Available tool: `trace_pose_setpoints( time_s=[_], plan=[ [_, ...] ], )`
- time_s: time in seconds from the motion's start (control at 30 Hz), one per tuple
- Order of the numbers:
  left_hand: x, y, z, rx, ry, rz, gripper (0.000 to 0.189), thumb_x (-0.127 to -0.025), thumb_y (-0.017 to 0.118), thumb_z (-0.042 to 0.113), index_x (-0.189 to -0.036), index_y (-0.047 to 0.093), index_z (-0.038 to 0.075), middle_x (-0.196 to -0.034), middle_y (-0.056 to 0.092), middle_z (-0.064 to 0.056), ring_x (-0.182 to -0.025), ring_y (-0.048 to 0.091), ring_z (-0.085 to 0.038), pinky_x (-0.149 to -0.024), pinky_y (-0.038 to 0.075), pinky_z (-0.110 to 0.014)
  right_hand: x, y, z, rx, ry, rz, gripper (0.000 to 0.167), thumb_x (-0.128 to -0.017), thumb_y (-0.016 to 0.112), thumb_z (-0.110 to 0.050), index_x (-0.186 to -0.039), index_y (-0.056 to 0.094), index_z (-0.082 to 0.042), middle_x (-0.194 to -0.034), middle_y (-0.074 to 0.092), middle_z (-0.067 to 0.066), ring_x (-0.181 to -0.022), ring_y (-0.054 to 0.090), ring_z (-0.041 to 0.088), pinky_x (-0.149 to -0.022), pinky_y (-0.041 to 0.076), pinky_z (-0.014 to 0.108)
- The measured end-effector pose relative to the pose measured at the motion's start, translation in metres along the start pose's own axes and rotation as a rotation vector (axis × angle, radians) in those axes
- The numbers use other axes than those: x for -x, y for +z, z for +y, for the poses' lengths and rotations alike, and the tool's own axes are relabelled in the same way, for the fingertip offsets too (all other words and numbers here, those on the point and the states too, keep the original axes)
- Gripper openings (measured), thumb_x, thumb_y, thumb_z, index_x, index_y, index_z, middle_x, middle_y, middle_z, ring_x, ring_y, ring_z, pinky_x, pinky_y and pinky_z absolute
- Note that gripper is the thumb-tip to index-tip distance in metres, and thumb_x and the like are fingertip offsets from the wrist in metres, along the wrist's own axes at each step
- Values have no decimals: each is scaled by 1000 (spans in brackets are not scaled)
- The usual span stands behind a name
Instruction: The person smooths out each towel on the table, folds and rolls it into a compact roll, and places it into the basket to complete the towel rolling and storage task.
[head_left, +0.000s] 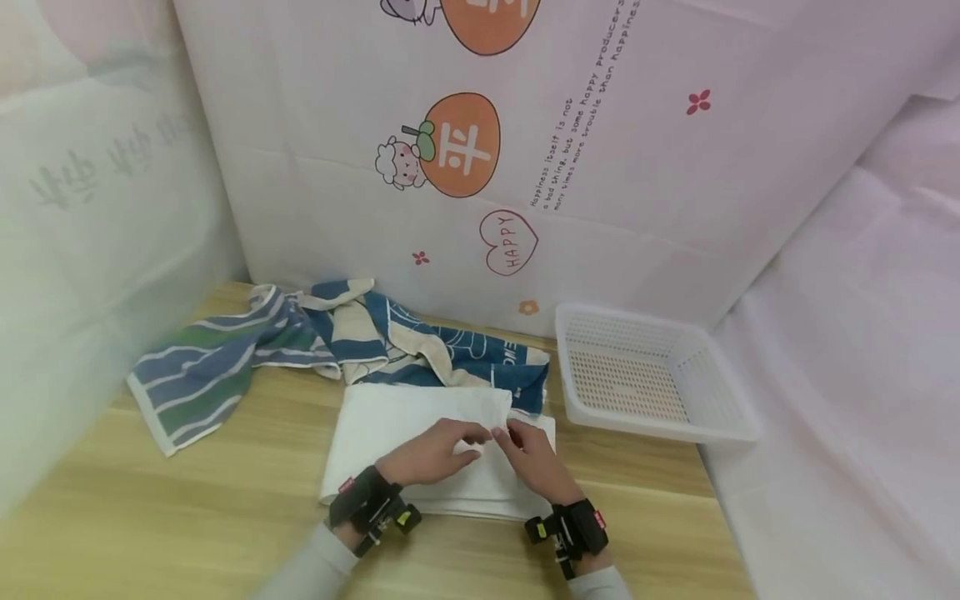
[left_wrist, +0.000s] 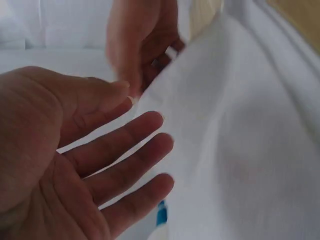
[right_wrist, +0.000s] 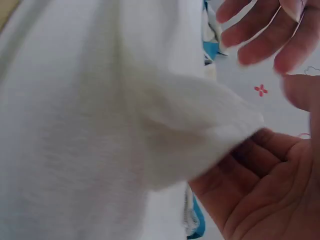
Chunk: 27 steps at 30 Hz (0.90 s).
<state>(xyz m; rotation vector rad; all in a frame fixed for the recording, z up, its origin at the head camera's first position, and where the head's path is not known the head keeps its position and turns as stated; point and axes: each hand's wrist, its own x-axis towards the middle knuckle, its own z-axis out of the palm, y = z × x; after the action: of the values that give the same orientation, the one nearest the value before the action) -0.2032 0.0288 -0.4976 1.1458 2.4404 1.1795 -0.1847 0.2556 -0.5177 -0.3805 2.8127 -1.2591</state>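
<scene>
A folded white towel lies on the wooden table in front of me. Over its middle, my left hand has its fingers spread and relaxed, with nothing in them; the left wrist view shows its palm beside the cloth. My right hand is at the towel's right part. Seen from the right wrist, its fingers lie behind a raised flap of the towel and touch it, while its thumb stands apart from the cloth. The flap partly hides those fingers.
Behind the white towel lie a crumpled blue and cream towel and, farther left, a striped blue and green towel. A white plastic basket stands at the right. Printed white sheets enclose the wooden table.
</scene>
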Motion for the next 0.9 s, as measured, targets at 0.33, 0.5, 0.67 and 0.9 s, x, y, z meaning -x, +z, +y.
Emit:
trace_pose_setpoints(
  time_s=[0.33,0.5,0.67,0.9],
  plan=[
    [35,-50,-32,-128,-151,230,30,-96,68,11,-126,65,6,-133,63,-15,-130,55,-36,-110,43,-54,16,-15,-21,158,11,169,19,-104,56,-12,-120,62,-3,-103,68,10,-91,62,17,-77,54,37],
    [42,-46,-47,-162,-129,222,30,-93,71,9,-123,66,3,-132,62,-18,-129,54,-39,-111,42,-56,39,-21,-7,175,144,221,32,-105,52,-10,-131,56,8,-124,65,25,-116,63,34,-94,54,53],
    [50,-35,-61,-246,-96,231,30,-88,75,5,-116,68,1,-129,63,-22,-127,54,-42,-110,42,-56,44,-11,19,248,167,179,30,-106,46,-9,-123,56,14,-100,64,25,-95,64,33,-79,53,46],
    [56,-28,-63,-266,-160,189,34,-85,78,7,-117,68,1,-133,61,-25,-129,52,-43,-112,40,-56,51,-21,22,262,153,288,23,-104,47,-3,-118,59,9,-104,68,25,-98,68,37,-79,55,52]
  ],
)
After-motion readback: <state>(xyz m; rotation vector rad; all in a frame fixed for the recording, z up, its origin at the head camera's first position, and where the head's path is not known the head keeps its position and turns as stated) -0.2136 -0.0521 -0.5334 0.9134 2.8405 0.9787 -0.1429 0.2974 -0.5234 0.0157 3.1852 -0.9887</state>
